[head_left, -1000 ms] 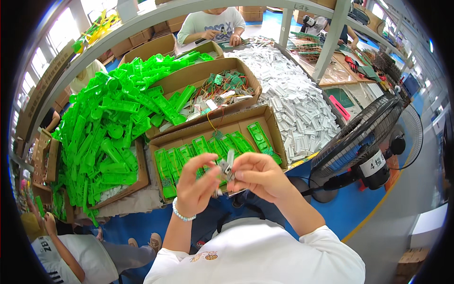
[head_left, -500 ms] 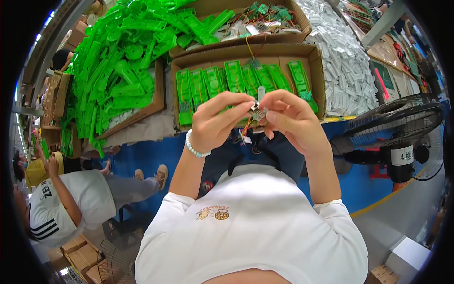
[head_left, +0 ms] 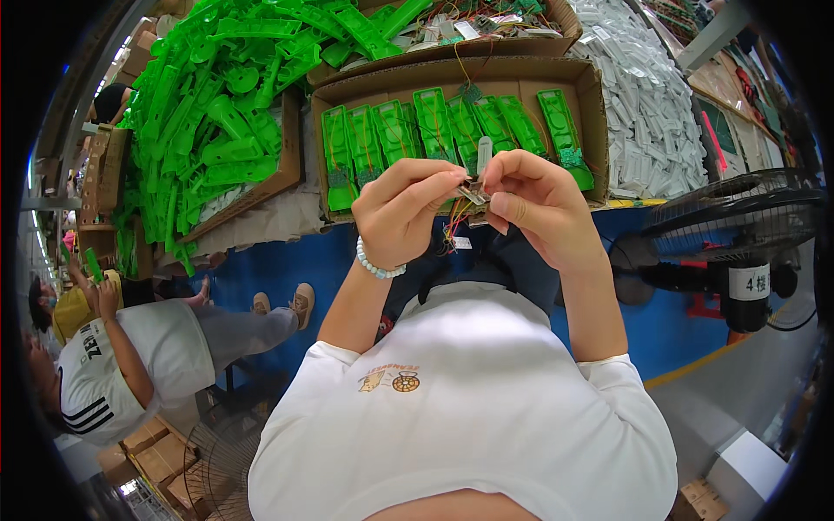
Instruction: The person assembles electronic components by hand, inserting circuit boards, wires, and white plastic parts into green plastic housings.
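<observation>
My left hand (head_left: 401,208) and my right hand (head_left: 537,201) meet in front of my chest, both pinching a small circuit part (head_left: 474,193) with thin coloured wires (head_left: 453,233) hanging below it. A bead bracelet circles my left wrist. Just beyond my hands lies a shallow cardboard box (head_left: 584,87) with several flat green plastic housings (head_left: 434,123) laid side by side.
A big heap of green plastic parts (head_left: 234,104) fills a tray at the left. A second box of wired boards (head_left: 486,22) sits behind. White packets (head_left: 647,113) pile at the right. A black fan (head_left: 738,252) stands right. A seated person (head_left: 130,347) is at my left.
My view has tipped further down and nearer the box. My hands stay together on the small part, now with fingers closed more tightly around it.
</observation>
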Available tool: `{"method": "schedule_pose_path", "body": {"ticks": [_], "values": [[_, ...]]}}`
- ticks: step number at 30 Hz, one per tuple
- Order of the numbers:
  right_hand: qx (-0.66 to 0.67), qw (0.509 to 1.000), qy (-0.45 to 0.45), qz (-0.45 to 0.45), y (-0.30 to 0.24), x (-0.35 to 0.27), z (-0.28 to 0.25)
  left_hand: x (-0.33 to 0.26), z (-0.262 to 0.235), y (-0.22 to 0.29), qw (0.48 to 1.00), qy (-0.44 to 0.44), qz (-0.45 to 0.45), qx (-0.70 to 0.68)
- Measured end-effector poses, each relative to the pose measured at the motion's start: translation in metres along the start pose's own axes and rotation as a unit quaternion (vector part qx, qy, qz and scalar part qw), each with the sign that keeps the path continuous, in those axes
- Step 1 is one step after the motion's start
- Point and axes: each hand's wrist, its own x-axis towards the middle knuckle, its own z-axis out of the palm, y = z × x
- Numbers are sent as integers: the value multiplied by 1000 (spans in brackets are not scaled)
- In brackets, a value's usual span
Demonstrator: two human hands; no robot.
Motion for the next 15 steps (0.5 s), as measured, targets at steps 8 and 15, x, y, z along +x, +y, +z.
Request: {"method": "schedule_pose_path", "body": {"ticks": [8,15], "values": [[36,998,25,-53,4,7,0,-15,20,9,982,90,-152,-64],[-71,993,53,-79,0,7,-5,-17,30,10,920,123,-273,-254]]}}
